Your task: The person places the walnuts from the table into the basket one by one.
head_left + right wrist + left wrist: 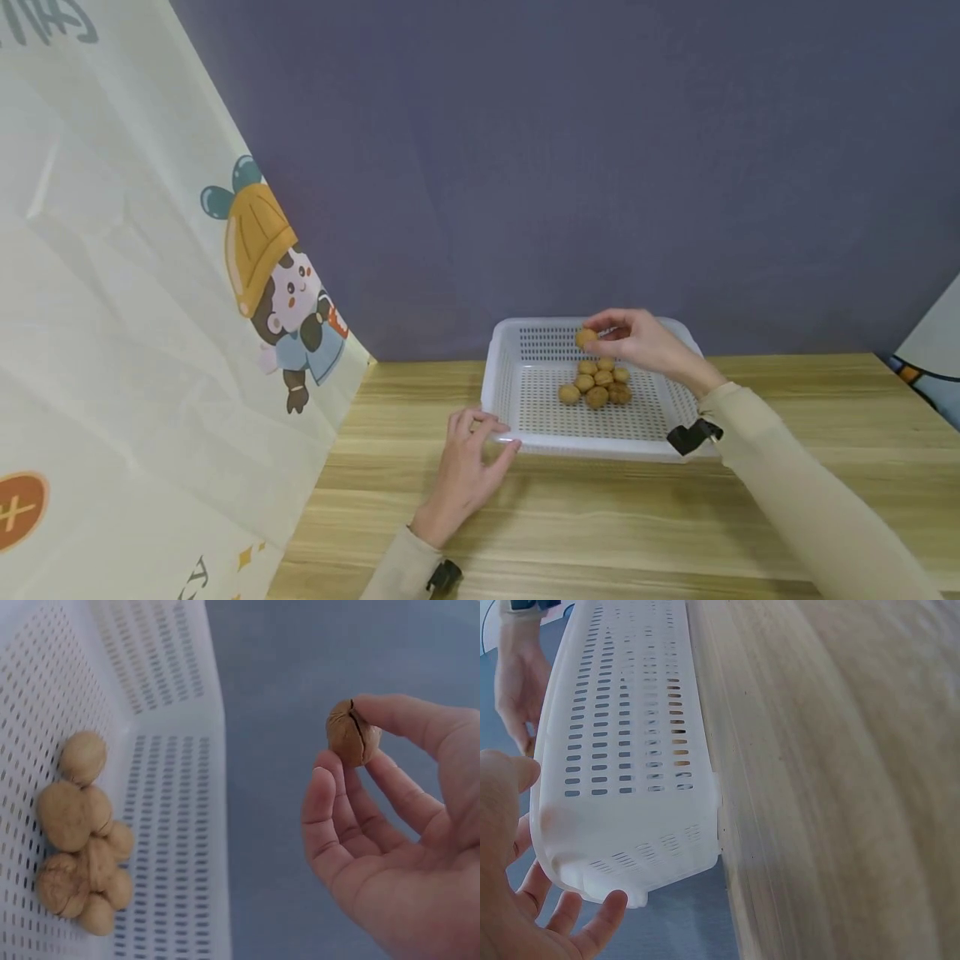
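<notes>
My right hand [637, 337] pinches a walnut [354, 735] between thumb and fingertips, held up over the back part of a white plastic basket [600, 446]. A crack runs along the shell of that walnut in the right wrist view. Several more walnuts [596, 397] lie in a cluster on the basket's perforated floor. My left hand [468, 462] is at the basket's front left corner, its fingers spread and relaxed around the rim. In the left wrist view its thumb [526, 774] is by the rim and the other fingers reach around the corner.
The basket stands on a wood-grain table [585, 525], near its back edge, against a dark blue-grey wall [562, 167]. To the left hangs a pale sheet with a printed cartoon figure [288, 292]. Another printed panel [933, 375] shows at the right edge.
</notes>
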Tool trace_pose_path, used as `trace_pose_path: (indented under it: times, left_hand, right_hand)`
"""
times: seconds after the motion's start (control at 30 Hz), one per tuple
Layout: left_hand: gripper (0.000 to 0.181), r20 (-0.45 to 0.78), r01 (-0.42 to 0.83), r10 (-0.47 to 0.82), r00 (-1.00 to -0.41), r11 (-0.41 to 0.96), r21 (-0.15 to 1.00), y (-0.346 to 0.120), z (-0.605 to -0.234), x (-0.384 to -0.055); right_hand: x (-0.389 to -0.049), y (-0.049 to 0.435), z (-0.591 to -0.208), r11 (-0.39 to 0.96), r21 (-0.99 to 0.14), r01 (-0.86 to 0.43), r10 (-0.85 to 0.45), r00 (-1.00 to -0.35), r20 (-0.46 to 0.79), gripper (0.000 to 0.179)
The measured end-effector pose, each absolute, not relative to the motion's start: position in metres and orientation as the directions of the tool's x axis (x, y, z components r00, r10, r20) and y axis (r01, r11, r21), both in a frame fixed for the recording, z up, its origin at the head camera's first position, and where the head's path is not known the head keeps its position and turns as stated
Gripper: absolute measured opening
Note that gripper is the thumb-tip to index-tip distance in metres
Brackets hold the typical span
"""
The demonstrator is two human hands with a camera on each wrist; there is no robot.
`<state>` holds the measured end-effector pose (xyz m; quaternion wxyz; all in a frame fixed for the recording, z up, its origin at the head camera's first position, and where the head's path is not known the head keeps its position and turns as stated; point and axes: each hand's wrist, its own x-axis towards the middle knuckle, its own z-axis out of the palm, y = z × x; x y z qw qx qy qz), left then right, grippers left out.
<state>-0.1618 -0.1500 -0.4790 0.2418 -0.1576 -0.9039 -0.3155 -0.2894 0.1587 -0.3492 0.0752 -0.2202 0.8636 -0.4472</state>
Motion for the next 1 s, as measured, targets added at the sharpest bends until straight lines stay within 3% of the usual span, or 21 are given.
trace_pose_path:
  times: [0.17, 0.77, 1.0]
  left_hand:
    - [0.022, 0.532, 0.434, 0.131, -0.837, 0.751, 0.497, -0.149, -0.48, -0.162]
    - [0.023, 0.533, 0.434, 0.131, -0.836, 0.752, 0.496, -0.151, -0.48, -0.164]
    - [0.023, 0.538, 0.442, 0.141, -0.831, 0.755, 0.484, -0.152, -0.48, -0.165]
  right_hand:
    - [-0.306, 0.16, -0.363, 0.516, -0.816, -0.262, -0.413, -0.91, 0.031, 0.063]
    - [-0.339, 0.148, -0.402, 0.543, -0.802, -0.247, -0.44, -0.898, -0.021, 0.052]
    - [-0.346, 0.15, -0.421, 0.614, -0.751, -0.244, -0.44, -0.895, -0.069, 0.051]
